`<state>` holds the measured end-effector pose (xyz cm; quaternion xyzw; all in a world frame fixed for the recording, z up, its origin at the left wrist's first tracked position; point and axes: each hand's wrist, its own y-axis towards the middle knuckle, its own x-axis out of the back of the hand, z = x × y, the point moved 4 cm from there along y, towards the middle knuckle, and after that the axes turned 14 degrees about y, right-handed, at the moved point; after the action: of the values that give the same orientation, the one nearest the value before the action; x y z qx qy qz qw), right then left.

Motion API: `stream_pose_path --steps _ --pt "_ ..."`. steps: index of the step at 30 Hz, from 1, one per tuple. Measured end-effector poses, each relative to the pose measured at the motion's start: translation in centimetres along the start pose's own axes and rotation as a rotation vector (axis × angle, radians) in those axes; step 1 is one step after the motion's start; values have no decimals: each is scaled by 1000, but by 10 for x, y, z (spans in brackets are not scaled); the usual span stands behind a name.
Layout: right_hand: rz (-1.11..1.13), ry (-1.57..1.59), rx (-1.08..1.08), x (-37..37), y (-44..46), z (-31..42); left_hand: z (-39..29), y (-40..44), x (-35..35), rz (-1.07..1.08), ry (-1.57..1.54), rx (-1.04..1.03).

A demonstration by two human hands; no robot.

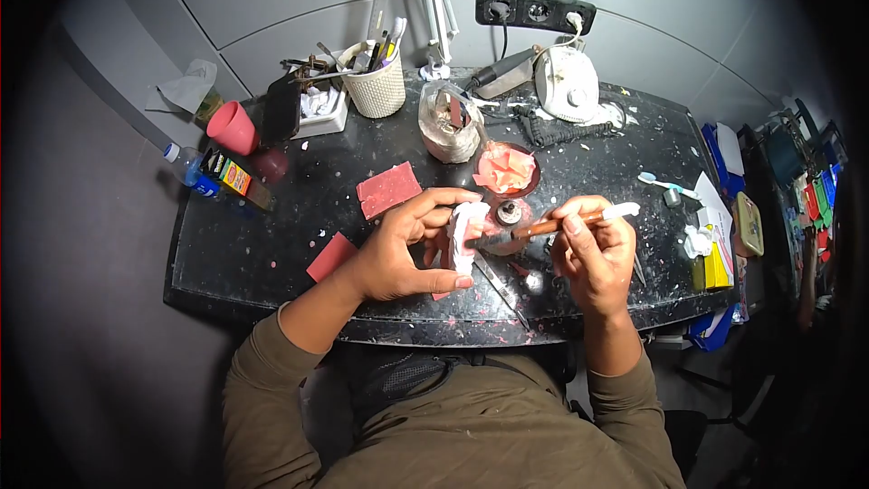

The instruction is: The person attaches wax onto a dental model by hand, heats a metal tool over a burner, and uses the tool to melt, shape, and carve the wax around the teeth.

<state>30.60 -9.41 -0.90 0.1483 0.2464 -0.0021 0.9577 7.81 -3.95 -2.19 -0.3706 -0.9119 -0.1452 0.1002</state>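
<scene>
My left hand (pixel 398 254) grips a white plaster dental cast (pixel 467 217) with pink wax on it, fingers over the top and thumb at the lower end. Pinched in my right hand (pixel 597 263) is a wax knife (pixel 543 227) with a brown handle whose end is white. Its blade points left and meets or nearly meets the pink part of the cast; contact is hard to make out. Just behind the blade stands a small burner (pixel 509 211). Under the hands lies a slim metal instrument (pixel 502 290).
Pink wax sheets (pixel 389 190) lie left, and a dish of pink wax pieces (pixel 507 169) stands behind the burner. Farther back are a cloudy jar (pixel 450 138), a pen basket (pixel 377 91) and a white device (pixel 568 86). A toothbrush (pixel 668 185) lies right; a pink cup (pixel 233 128) stands left.
</scene>
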Motion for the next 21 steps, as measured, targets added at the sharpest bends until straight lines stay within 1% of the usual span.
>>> stream_pose_path --steps 2,4,6,8,10,13,17,19,21 --pt "-101 -25 70 0 2 2 0 -1 1 -5 18 -1" --pt "-96 -24 64 3 2 2 1 -1 1 6 33 4" --pt "-14 24 38 4 0 -1 2 0 1 2 20 1" --pt "-58 7 49 3 2 1 -1 -1 2 -2 9 -1" --pt "-101 -10 59 4 2 2 -2 -3 4 62 15 127" --pt "-46 3 22 2 1 1 0 -2 2 30 -6 107" --pt "-105 -30 53 1 2 1 2 -2 1 23 30 93" --pt "-81 -22 48 2 1 1 -1 0 0 -35 45 -17" --pt "-37 -54 23 0 -1 2 1 0 -1 -34 25 -10"
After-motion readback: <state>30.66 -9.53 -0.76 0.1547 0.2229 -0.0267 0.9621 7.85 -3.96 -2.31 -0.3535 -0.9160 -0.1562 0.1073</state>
